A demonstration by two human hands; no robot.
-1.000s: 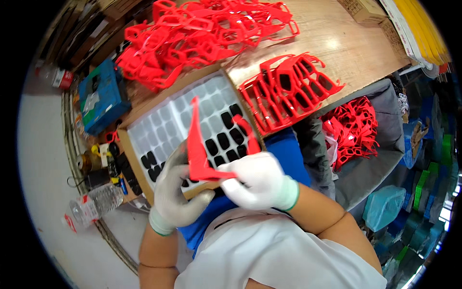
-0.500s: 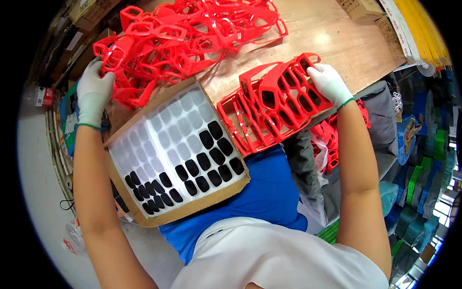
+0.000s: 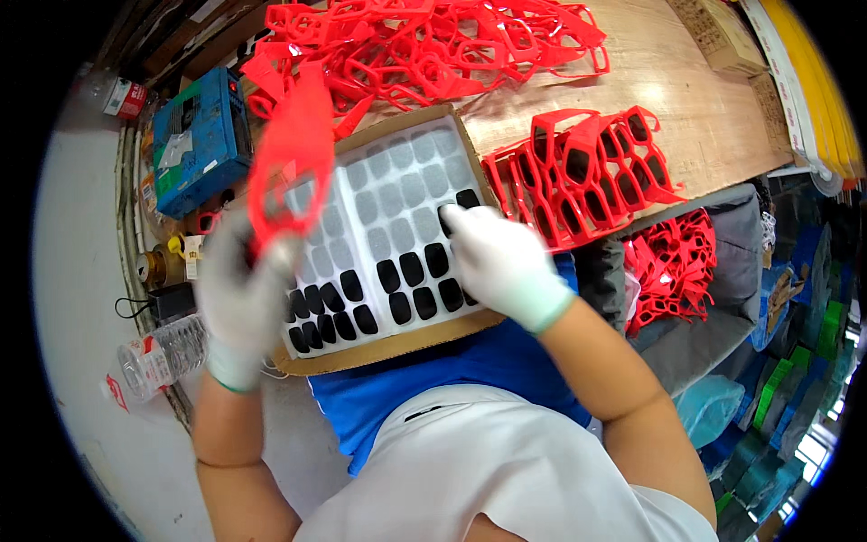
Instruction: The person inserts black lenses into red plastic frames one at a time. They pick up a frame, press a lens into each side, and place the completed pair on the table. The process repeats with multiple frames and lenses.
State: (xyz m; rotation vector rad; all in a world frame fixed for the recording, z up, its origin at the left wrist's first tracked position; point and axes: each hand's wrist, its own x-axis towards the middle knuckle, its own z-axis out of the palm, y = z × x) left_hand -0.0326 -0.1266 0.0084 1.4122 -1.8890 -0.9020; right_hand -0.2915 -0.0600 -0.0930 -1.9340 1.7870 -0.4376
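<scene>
My left hand, in a white glove and smeared by motion, is closed on a red glasses frame held up over the left side of a shallow cardboard box. In the box, black lenses lie in rows on its white liner, with pale lens shapes farther up. My gloved right hand reaches across the box's right side. Its fingertips are pinched at a black lens, which they partly cover. Right of the box stand red glasses with dark lenses, packed side by side.
A tangled heap of red frames covers the far part of the wooden table. At right, a grey-lined bin holds more red frames. A blue box and a plastic bottle are on the left.
My left hand has come back from the heap with a red frame. My right hand has left the packed glasses and moved to the lenses. The view has shifted.
</scene>
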